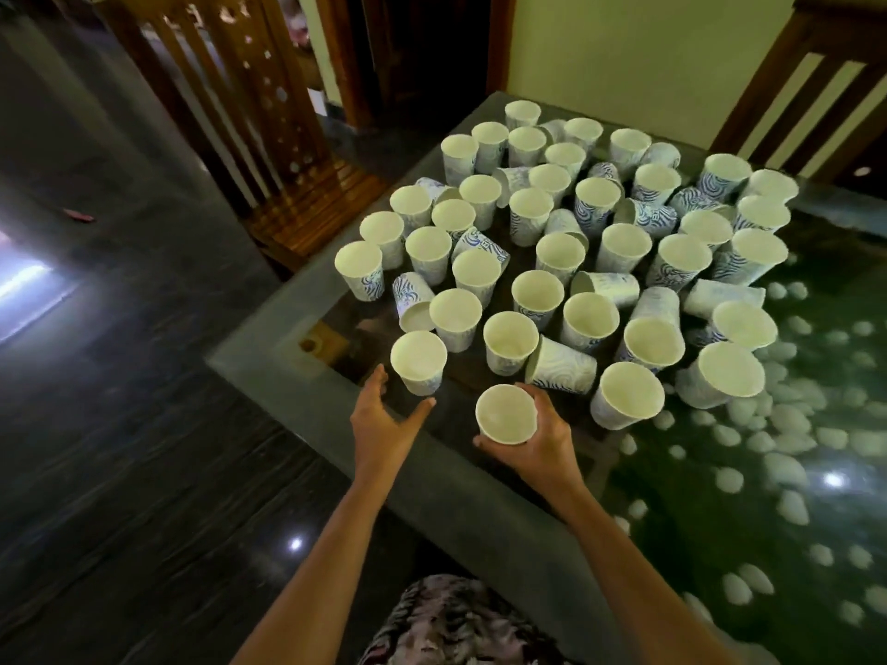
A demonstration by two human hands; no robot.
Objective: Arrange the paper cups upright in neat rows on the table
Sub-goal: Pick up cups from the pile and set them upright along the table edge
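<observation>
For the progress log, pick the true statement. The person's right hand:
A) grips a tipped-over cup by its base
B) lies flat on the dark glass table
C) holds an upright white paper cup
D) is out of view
C: the right hand is curled round an upright white paper cup, whose open mouth faces up, at the near edge of the cluster.

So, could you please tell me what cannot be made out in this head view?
All head view.
Base of the white paper cup in the right hand: hidden by its fingers and rim.
Far blue-patterned cups: overlapping, blurred; upright or tipped unclear.
Dark glass table: right side cut off by the frame.
</observation>
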